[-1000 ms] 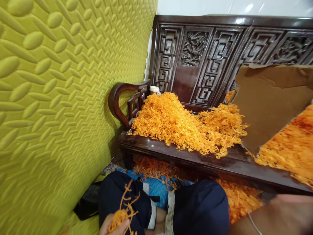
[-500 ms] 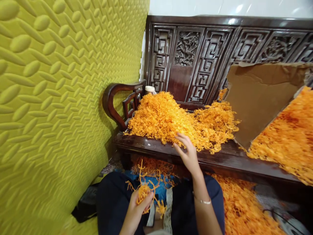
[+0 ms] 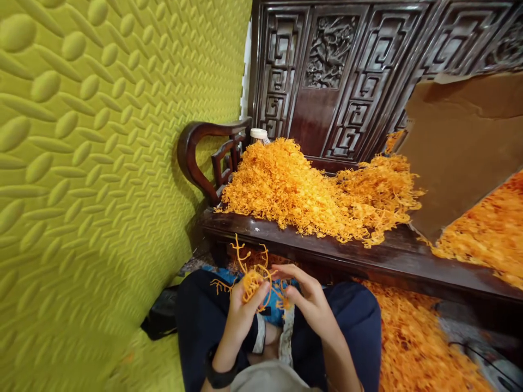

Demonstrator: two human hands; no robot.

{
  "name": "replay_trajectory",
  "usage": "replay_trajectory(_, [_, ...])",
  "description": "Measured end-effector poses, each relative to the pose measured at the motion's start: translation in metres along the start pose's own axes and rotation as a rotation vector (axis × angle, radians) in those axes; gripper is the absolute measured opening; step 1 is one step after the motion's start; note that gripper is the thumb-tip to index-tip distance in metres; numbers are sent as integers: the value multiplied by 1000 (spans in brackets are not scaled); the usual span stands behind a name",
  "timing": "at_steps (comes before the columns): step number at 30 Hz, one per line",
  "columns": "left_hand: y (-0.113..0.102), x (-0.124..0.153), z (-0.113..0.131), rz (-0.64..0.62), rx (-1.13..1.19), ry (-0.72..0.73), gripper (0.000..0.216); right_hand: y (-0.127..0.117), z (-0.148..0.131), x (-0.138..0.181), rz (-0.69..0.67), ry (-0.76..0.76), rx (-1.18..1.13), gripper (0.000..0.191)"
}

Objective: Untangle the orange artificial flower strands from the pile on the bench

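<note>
My left hand (image 3: 242,318) is closed around a bunch of thin, branched orange plastic-looking pieces (image 3: 250,287) above my lap. Their stems stick up and out past the fingers. Close by on the right, my right hand (image 3: 312,306) has its thumb and fingers apart, beside the loose strands; whether a fingertip touches one I cannot tell. Beyond both hands, a large heap of the same curly orange pieces (image 3: 281,185) lies on the dark wooden bench (image 3: 261,224).
A brown cardboard sheet (image 3: 461,141) leans on the bench, with more orange pieces (image 3: 490,223) to its right. Another orange mass (image 3: 412,337) lies on the floor at right. A white-capped container (image 3: 259,134) stands behind the heap. At left rises a yellow textured wall (image 3: 102,163).
My right hand has moved from the front of the heap back down beside my left hand. The left hand has risen slightly, still holding the orange pieces. The view has tilted down.
</note>
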State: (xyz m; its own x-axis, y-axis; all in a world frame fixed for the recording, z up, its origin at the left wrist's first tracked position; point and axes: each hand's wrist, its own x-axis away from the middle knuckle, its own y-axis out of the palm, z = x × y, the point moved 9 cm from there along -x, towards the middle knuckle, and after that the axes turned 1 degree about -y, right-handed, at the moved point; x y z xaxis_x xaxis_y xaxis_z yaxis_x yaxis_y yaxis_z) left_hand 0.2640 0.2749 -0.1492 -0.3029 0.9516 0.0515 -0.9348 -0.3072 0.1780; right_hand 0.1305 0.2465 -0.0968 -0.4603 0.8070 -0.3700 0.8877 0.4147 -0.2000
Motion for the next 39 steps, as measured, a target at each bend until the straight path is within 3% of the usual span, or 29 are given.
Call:
replay_trajectory(3, [5,1,2,-45,-95,1,26,-7,-11,-4,68,-60,87,36])
replay_trajectory(6, [9,-1,2,-83,-192,44,22,-4,-27,-9,30,-130,373,39])
replay_trajectory(10, [13,-4,-3,-143,-323,69,9,12,-35,-12,-125,-159,567,24])
replay_trajectory(12, [15,-5,-4,-172,-364,64,9,14,-36,-12,-113,-178,543,14])
replay_trajectory(17, [26,4,1,-290,-334,89,17,-3,-34,-12,121,-190,208,3])
replay_trajectory(20, [28,9,2,-273,-328,101,28,-17,-24,-9,258,-145,28,5])
replay_trajectory(26, [46,22,5,-300,-422,151,35,-44,-13,10,585,-68,4,7])
replay_trajectory(30, [53,29,6,-322,-429,142,37,-53,-12,19,685,-56,-13,7])
replay_trajectory(32, [49,34,-3,-325,-400,94,39,-76,-20,27,841,-126,16,8])
replay_trajectory(36, [24,41,-44,-272,-238,-127,47,-146,-52,54,1322,-416,47,12])
replay_trajectory(39, [3,39,-66,-168,-136,-220,52,-177,-77,42,1420,-612,75,15])
